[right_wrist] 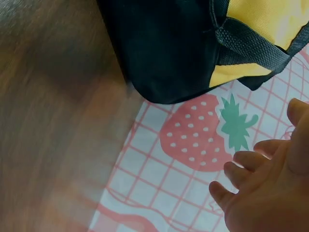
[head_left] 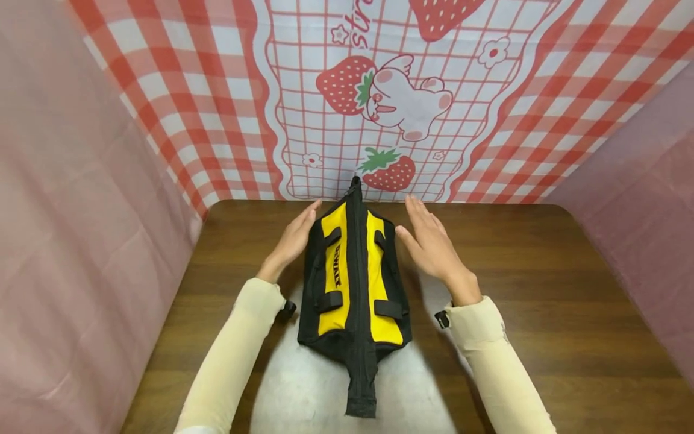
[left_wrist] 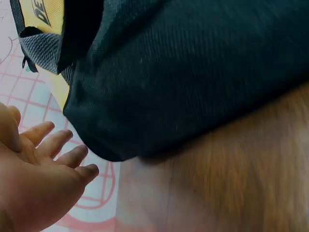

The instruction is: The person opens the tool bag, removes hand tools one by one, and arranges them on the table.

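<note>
A black and yellow tool bag (head_left: 358, 271) with a long zipper along its top stands on the wooden table, one end toward the patterned cloth behind. Its webbing handles hang down over both yellow sides, and a black tab sticks out at the near end. My left hand (head_left: 294, 240) is beside the bag's far left side, fingers extended. On the other side my right hand (head_left: 434, 244) is held flat with fingers straight, thumb near the bag's far right edge. Both wrist views show the hands' fingers apart from the black fabric, holding nothing.
The wooden table (head_left: 542, 301) has a bright patch of glare under and in front of the bag. Behind it hangs a red checked cloth (head_left: 217, 108) with strawberries, and pink curtains (head_left: 81, 211) flank both sides.
</note>
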`<move>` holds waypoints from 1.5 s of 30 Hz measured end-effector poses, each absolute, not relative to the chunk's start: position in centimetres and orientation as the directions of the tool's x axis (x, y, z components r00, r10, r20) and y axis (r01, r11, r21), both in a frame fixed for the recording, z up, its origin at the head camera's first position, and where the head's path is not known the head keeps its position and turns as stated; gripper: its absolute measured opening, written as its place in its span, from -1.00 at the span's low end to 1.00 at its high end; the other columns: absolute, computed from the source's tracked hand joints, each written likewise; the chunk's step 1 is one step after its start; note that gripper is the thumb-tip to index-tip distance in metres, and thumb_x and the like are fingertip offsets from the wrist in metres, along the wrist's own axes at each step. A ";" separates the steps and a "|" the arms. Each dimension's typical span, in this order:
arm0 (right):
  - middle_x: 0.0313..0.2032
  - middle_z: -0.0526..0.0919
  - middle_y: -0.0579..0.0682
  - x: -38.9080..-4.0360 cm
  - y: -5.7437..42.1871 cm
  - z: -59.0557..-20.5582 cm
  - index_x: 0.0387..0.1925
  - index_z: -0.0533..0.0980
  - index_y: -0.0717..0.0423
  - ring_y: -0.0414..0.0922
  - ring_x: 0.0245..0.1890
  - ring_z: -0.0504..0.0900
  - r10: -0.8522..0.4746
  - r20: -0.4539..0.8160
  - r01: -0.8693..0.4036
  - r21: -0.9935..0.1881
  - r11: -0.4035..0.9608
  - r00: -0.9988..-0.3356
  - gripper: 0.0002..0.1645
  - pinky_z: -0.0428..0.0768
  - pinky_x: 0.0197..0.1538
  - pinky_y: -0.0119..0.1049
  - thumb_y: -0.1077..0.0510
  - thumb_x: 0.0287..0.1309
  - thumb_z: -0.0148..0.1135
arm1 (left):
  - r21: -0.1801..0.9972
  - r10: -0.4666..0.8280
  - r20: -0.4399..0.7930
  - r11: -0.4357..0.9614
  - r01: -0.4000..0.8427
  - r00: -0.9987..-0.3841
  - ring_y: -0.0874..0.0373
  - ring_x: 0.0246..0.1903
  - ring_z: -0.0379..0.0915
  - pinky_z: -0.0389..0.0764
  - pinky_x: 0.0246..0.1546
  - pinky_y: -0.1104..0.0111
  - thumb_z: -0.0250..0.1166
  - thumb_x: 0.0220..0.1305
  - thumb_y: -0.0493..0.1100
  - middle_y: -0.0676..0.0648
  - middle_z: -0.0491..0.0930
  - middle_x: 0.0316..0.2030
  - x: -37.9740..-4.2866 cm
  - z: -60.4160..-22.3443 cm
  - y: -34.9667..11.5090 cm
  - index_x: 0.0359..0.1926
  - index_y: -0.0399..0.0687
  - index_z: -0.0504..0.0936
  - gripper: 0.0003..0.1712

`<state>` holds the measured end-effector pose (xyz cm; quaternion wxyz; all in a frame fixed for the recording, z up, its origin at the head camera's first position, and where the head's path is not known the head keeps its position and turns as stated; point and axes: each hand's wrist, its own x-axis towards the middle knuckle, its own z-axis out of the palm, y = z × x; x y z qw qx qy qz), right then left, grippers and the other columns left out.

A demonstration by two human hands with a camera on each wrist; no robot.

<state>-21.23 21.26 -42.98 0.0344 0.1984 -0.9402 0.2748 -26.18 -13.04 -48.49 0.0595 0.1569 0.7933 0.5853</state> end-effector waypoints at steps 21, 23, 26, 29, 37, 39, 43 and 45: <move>0.70 0.16 0.29 -24.7 18.0 -40.6 0.79 0.07 0.06 0.28 0.68 0.18 -0.346 0.249 -0.425 -0.585 0.690 -0.905 -0.13 0.09 0.69 0.46 -0.06 0.70 0.15 | 0.933 0.355 0.079 0.303 0.194 -0.932 -0.10 0.63 0.25 0.28 0.70 0.01 -0.14 0.85 0.10 -0.17 0.39 0.62 -30.3 -45.9 -9.8 0.66 -0.11 0.42 -0.36; 0.69 0.20 0.28 -25.1 17.5 -40.2 0.78 0.12 0.06 0.29 0.65 0.25 -0.358 0.249 -0.434 -0.580 0.689 -0.900 -0.14 0.20 0.66 0.45 -0.05 0.69 0.18 | 0.936 0.364 0.078 0.294 0.194 -0.928 -0.13 0.62 0.27 0.31 0.68 0.00 -0.14 0.85 0.08 -0.20 0.40 0.61 -30.6 -45.8 -9.5 0.65 -0.17 0.41 -0.36; 0.63 0.32 0.25 -25.7 16.6 -39.6 0.74 0.22 0.09 0.26 0.58 0.38 -0.383 0.265 -0.464 -0.568 0.680 -0.885 -0.18 0.38 0.60 0.37 -0.03 0.66 0.24 | 0.946 0.367 0.076 0.267 0.184 -0.927 -0.15 0.60 0.29 0.33 0.67 0.00 -0.13 0.85 0.05 -0.24 0.41 0.59 -30.9 -45.9 -9.3 0.64 -0.23 0.41 -0.36; 0.54 0.44 0.24 -26.1 15.7 -39.3 0.67 0.34 0.14 0.24 0.51 0.46 -0.400 0.287 -0.492 -0.552 0.673 -0.870 -0.25 0.48 0.55 0.32 0.01 0.63 0.30 | 0.956 0.363 0.060 0.247 0.158 -0.930 -0.15 0.57 0.33 0.36 0.65 0.00 -0.11 0.85 0.03 -0.24 0.43 0.58 -30.9 -46.0 -9.1 0.63 -0.22 0.42 -0.38; 0.23 0.59 0.23 -27.1 14.0 -38.4 0.51 0.54 0.15 0.19 0.18 0.64 -0.390 0.292 -0.487 -0.515 0.706 -0.874 -0.34 0.71 0.21 0.16 0.01 0.54 0.42 | 0.961 0.367 0.056 0.231 0.149 -0.929 -0.16 0.45 0.47 0.52 0.52 -0.01 -0.03 0.83 0.00 -0.25 0.47 0.53 -31.0 -46.1 -8.7 0.63 -0.17 0.44 -0.42; 0.13 0.61 0.22 -27.4 13.6 -38.2 0.48 0.58 0.15 0.16 0.08 0.65 -0.390 0.286 -0.484 -0.511 0.710 -0.875 -0.37 0.72 0.11 0.11 0.00 0.52 0.43 | 0.961 0.365 0.056 0.234 0.150 -0.929 -0.18 0.45 0.48 0.52 0.51 -0.02 -0.03 0.83 -0.01 -0.27 0.47 0.53 -30.9 -45.9 -8.6 0.63 -0.18 0.44 -0.42; -0.09 0.60 0.17 -28.1 13.0 -37.8 0.47 0.58 0.17 0.09 -0.20 0.58 -0.424 0.239 -0.484 -0.512 0.710 -0.874 -0.40 0.60 -0.17 -0.03 0.02 0.56 0.38 | 0.961 0.367 0.057 0.231 0.150 -0.929 -0.20 0.47 0.45 0.50 0.54 -0.03 -0.03 0.83 -0.04 -0.29 0.45 0.54 -30.8 -45.9 -8.6 0.63 -0.22 0.42 -0.42; -0.21 0.58 0.13 -28.6 12.9 -37.6 0.48 0.58 0.18 0.04 -0.33 0.51 -0.458 0.204 -0.492 -0.519 0.699 -0.865 -0.43 0.50 -0.27 -0.09 0.07 0.59 0.33 | 0.963 0.373 0.057 0.224 0.150 -0.926 -0.21 0.47 0.44 0.50 0.54 -0.04 -0.03 0.83 -0.04 -0.30 0.45 0.54 -30.7 -45.9 -8.6 0.63 -0.23 0.41 -0.42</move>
